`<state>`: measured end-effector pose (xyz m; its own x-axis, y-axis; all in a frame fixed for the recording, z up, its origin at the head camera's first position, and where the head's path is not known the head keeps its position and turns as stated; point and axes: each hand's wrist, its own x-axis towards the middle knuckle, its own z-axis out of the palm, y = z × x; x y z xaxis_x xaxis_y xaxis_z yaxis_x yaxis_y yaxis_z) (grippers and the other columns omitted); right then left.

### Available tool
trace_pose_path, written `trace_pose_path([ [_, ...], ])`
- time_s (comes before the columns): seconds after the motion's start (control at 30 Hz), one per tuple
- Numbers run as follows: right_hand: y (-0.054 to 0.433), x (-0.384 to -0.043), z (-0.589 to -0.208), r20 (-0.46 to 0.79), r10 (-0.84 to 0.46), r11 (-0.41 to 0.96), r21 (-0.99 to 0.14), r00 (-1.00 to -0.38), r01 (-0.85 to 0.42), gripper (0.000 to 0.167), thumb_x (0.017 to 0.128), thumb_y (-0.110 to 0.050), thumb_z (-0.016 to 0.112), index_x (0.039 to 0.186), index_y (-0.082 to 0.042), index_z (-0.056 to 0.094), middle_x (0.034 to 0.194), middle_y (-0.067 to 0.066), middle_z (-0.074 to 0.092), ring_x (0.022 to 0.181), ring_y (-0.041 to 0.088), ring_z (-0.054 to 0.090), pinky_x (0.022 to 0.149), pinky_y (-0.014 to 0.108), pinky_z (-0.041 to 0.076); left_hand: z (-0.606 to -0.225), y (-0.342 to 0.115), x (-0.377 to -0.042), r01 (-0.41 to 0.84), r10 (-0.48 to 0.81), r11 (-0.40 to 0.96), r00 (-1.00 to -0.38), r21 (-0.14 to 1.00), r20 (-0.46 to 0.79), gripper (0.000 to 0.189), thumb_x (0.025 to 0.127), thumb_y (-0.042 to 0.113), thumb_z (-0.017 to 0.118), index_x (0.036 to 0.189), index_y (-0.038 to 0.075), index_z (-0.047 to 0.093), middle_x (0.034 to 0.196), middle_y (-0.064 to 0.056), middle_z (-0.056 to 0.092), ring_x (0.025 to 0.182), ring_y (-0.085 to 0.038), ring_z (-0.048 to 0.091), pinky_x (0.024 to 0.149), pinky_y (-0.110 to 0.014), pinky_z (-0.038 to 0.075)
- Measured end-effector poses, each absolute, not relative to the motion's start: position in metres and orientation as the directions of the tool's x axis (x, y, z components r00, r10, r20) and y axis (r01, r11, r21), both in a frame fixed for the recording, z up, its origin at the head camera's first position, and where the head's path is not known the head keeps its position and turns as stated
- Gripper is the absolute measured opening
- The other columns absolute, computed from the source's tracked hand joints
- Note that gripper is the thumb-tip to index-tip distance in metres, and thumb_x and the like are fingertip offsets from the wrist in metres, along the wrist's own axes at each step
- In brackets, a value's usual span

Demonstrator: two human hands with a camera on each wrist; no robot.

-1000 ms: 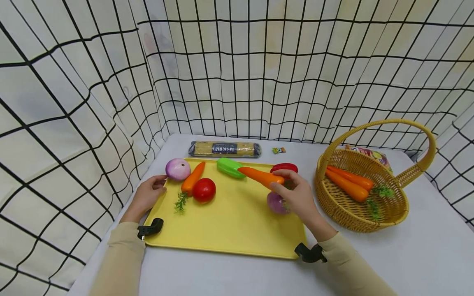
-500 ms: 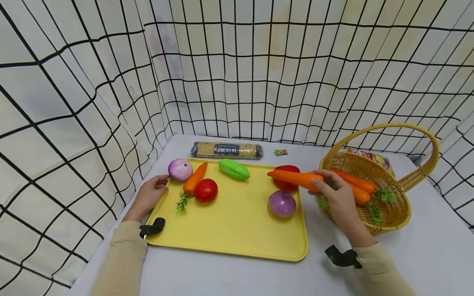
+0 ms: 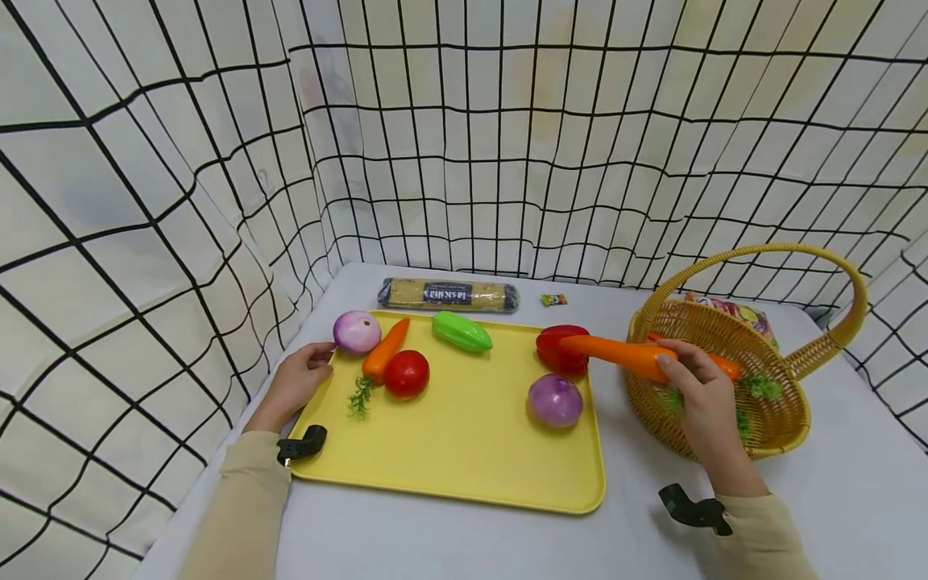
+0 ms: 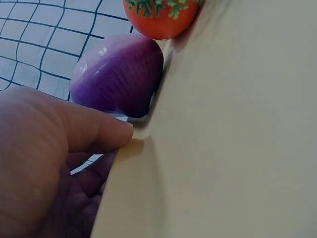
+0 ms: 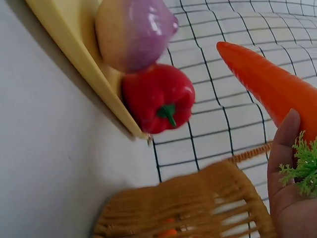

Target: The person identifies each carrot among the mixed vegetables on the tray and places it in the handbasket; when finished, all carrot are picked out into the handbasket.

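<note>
My right hand (image 3: 713, 409) grips an orange carrot (image 3: 616, 354) by its thick, leafy end, above the near side of the wicker basket (image 3: 796, 427). The carrot's tip points left, over the red bell pepper (image 3: 557, 352). At the yellow tray's (image 3: 449, 459) left edge, my left hand (image 3: 293, 388) pinches the rim, with the thumb on top in the left wrist view. Close to those fingers sits a purple onion (image 4: 119, 74). Another carrot (image 3: 386, 350) and a tomato (image 3: 407, 374) lie beside it on the tray. A second onion (image 3: 555, 400) sits near the tray's right edge.
A green vegetable (image 3: 461, 332) lies at the tray's back edge. Behind the tray are a pack of pasta (image 3: 449, 296) and a small packet (image 3: 553, 300). Other carrots lie in the basket, whose handle (image 3: 768, 248) arches up. A colourful bag (image 3: 739, 314) is behind it.
My right hand has carried the carrot rightward from above the tray to the basket, uncovering the pepper and the right onion. My left hand stays at the tray's edge.
</note>
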<state>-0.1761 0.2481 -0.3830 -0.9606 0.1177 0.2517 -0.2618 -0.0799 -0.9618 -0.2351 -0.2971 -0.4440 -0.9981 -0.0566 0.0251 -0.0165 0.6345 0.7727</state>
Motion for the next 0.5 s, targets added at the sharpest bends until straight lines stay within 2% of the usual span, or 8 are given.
trace_pose_path([
  [0.23, 0.274, -0.172, -0.38, 0.275, 0.207, -0.099, -0.949, -0.939, -0.3, 0.029, 0.099, -0.013, 0.057, 0.123, 0.004, 0.06, 0.119, 0.004, 0.053, 0.105, 0.016, 0.051, 0.081, 0.015, 0.052, -0.446, -0.297, -0.236, -0.009, -0.052, 0.624, -0.998, 0.781, 0.03, 0.044, 0.097, 0.004, 0.049, 0.139, -0.006, 0.046, 0.133, -0.029, 0.053, 0.118, -0.04, 0.053, 0.098, -0.047, 0.043],
  [0.3, 0.281, -0.171, -0.38, 0.27, 0.23, -0.104, -0.948, -0.935, -0.3, 0.027, 0.1, -0.014, 0.056, 0.122, 0.002, 0.061, 0.119, 0.003, 0.052, 0.104, 0.014, 0.05, 0.081, 0.013, 0.051, -0.446, -0.297, -0.236, -0.012, -0.052, 0.619, -0.998, 0.785, 0.026, 0.044, 0.097, 0.004, 0.049, 0.139, -0.006, 0.046, 0.133, -0.029, 0.052, 0.119, -0.04, 0.053, 0.097, -0.047, 0.044],
  [0.5, 0.299, -0.173, -0.381, 0.256, 0.301, -0.184, -0.93, -0.919, -0.319, 0.022, 0.099, -0.012, 0.056, 0.115, 0.0, 0.065, 0.114, 0.005, 0.055, 0.094, 0.014, 0.054, 0.07, 0.017, 0.055, -0.446, -0.297, -0.237, -0.026, -0.059, 0.622, -0.998, 0.783, 0.013, 0.044, 0.098, 0.005, 0.049, 0.14, -0.005, 0.046, 0.134, -0.028, 0.052, 0.119, -0.039, 0.052, 0.097, -0.046, 0.044],
])
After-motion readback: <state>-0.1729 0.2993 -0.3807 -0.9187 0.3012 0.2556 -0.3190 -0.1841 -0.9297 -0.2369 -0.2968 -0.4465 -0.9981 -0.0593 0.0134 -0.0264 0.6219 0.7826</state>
